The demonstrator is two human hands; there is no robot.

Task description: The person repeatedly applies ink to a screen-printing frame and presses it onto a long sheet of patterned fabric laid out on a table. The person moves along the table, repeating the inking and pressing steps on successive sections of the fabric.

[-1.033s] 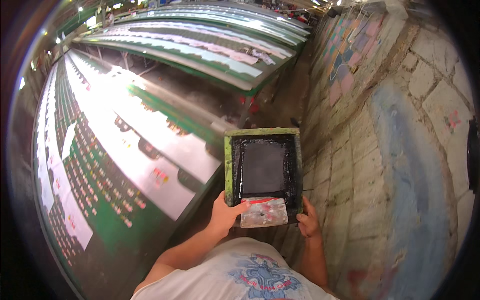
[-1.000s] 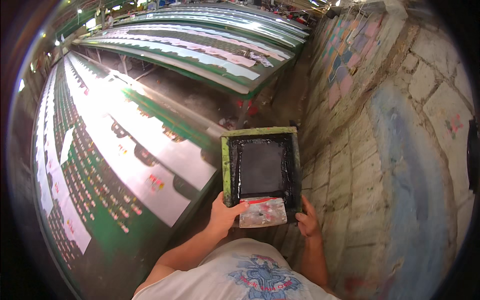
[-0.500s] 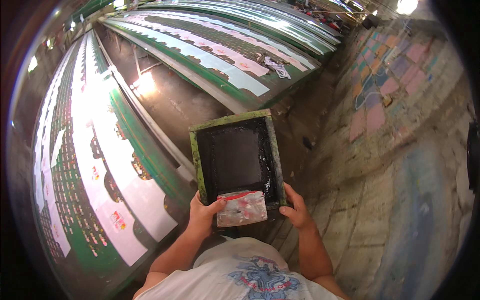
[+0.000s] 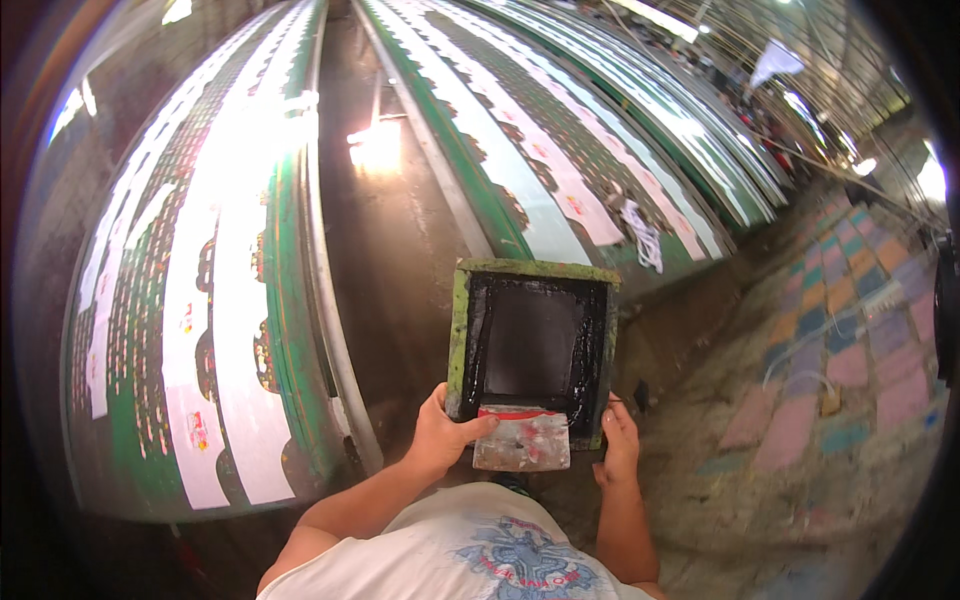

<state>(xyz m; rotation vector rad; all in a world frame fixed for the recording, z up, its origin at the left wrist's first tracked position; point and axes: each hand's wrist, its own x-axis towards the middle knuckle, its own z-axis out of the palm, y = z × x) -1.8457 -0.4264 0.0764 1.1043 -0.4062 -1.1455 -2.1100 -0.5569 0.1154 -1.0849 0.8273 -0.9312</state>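
Note:
I hold a small screen-printing frame (image 4: 459, 335) in front of my body, its green-stained rim around a dark, ink-wet mesh (image 4: 532, 340). My left hand (image 4: 445, 437) grips the frame's lower left corner. Its thumb presses on a flat, paint-smeared squeegee (image 4: 522, 445) with a red strip along its top edge, which lies across the frame's near end. At the lower right side, my right hand (image 4: 618, 442) closes around the rim, with some of its fingers hidden behind the frame.
A long green printing table (image 4: 300, 400) with white and pink cloth panels runs along the left. Another table (image 4: 515, 245) stands ahead, bearing a crumpled white cloth (image 4: 642, 238). Between them lies a brown aisle (image 4: 385, 230). A wall with coloured patches (image 4: 850, 365) is at right.
My view has swung left, so the tables and wall appear farther right. The frame sits farther right in view and straighter. Both hands keep hold of it.

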